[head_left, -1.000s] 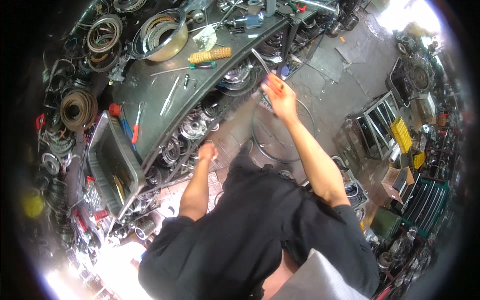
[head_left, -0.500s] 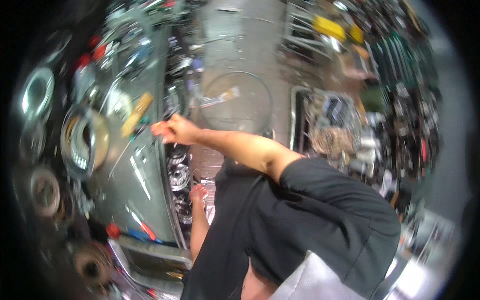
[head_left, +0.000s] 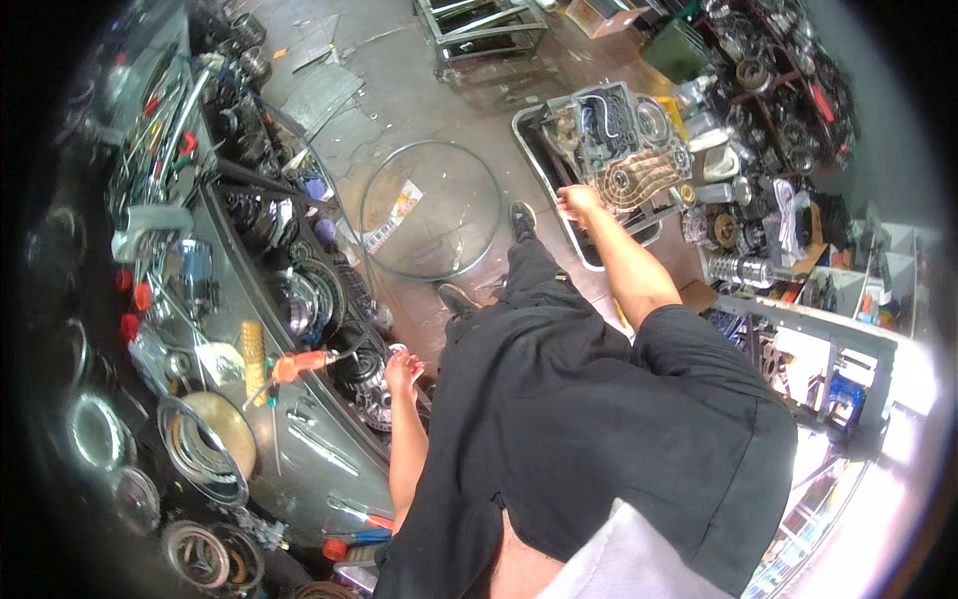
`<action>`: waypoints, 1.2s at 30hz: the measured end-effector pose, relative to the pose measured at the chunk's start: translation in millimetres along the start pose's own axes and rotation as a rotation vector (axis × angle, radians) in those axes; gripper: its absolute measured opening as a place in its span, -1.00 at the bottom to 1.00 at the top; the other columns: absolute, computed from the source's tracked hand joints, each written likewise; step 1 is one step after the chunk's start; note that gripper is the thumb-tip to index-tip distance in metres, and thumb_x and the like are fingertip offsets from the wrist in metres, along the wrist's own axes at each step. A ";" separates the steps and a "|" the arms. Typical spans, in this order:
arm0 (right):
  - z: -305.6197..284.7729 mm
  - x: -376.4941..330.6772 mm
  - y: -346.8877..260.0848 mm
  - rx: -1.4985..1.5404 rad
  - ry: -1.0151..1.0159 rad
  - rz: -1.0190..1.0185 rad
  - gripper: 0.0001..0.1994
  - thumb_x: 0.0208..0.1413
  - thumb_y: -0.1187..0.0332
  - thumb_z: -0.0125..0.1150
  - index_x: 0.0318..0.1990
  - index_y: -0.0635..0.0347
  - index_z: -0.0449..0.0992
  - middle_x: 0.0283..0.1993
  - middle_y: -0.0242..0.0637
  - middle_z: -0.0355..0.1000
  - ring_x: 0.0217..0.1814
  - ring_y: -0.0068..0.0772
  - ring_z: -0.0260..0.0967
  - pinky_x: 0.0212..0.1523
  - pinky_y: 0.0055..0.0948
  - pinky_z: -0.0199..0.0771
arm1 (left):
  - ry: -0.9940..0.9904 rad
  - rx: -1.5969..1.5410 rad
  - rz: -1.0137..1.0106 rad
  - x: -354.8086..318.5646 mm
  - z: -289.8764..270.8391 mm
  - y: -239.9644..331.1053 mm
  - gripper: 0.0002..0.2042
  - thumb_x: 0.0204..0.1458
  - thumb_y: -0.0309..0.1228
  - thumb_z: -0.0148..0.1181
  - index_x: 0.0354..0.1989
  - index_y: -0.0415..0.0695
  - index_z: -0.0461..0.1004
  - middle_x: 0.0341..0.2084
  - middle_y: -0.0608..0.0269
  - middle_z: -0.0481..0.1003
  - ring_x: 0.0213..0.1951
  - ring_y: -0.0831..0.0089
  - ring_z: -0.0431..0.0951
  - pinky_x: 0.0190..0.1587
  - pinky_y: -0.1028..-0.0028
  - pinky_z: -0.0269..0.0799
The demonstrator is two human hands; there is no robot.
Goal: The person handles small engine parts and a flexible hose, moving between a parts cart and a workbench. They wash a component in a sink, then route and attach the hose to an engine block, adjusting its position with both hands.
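My left hand [head_left: 402,374], low beside the bench edge, has its fingers curled; a small pale thing shows at the fingertips, too unclear to name. To the right, my right hand [head_left: 577,203] hangs with its fingers loosely closed and nothing visible in them. It is in front of a metal-framed tray [head_left: 589,258] bearing a brown ribbed metal part [head_left: 627,182]. On the bench [head_left: 324,424], an orange air blow gun [head_left: 299,366] lies by a yellow ribbed cylinder [head_left: 252,351], nearer my left hand.
A large hoop-like hose [head_left: 373,170] lies on the floor ahead, around a printed paper [head_left: 406,203]. Machine parts fill a shelf [head_left: 309,299] along the bench. A metal stand [head_left: 489,40] is farther off. Shelving with more parts [head_left: 753,75] lines the right side.
My right hand has let go of the orange blow gun on the bench and swung right, toward the tray. My view has turned right; my left hand stays near the bench.
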State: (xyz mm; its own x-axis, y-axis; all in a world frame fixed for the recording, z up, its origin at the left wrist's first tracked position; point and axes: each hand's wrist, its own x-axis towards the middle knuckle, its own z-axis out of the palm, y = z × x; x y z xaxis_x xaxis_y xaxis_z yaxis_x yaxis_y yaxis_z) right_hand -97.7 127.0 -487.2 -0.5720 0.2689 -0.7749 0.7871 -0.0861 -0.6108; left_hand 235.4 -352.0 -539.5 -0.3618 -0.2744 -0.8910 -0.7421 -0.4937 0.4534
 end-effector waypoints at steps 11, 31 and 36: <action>-75.5 126.1 -41.0 0.695 0.108 0.032 -0.77 0.31 0.21 0.16 -0.18 0.23 0.50 -0.38 -0.20 0.52 -0.48 -0.34 0.45 -0.44 -0.32 0.61 | 0.072 0.263 -0.052 46.4 94.2 95.8 -0.84 0.22 -0.52 0.03 -0.08 -0.19 0.47 -0.46 0.09 0.56 -0.60 0.30 0.56 -0.55 0.35 0.56; -84.9 204.4 -85.3 1.225 0.438 0.144 -0.85 0.19 0.49 0.24 -0.09 0.17 0.53 -0.28 -0.20 0.56 -0.56 -0.37 0.44 -0.56 -0.38 0.54 | -0.632 1.214 0.389 110.5 658.5 336.8 -0.81 0.14 -0.49 0.16 -0.09 -0.22 0.57 -0.33 0.24 0.59 -0.43 0.51 0.58 -0.38 0.49 0.53; -74.2 188.3 -110.1 1.329 0.554 0.151 -0.84 0.22 0.51 0.19 -0.08 0.12 0.55 -0.34 -0.28 0.53 -0.53 -0.36 0.46 -0.53 -0.36 0.53 | -0.901 1.409 0.243 103.2 802.7 306.8 -0.73 0.19 -0.38 0.22 0.00 -0.24 0.50 -0.31 0.18 0.59 -0.46 0.47 0.59 -0.41 0.50 0.51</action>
State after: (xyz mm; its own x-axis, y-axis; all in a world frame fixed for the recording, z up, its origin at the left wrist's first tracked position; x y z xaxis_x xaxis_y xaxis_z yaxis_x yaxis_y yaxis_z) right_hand -274.9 258.4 -553.9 -0.1010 0.4800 -0.8714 -0.1379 -0.8742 -0.4655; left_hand -482.5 130.6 -512.5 -0.3497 0.5420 -0.7642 -0.3344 0.6898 0.6422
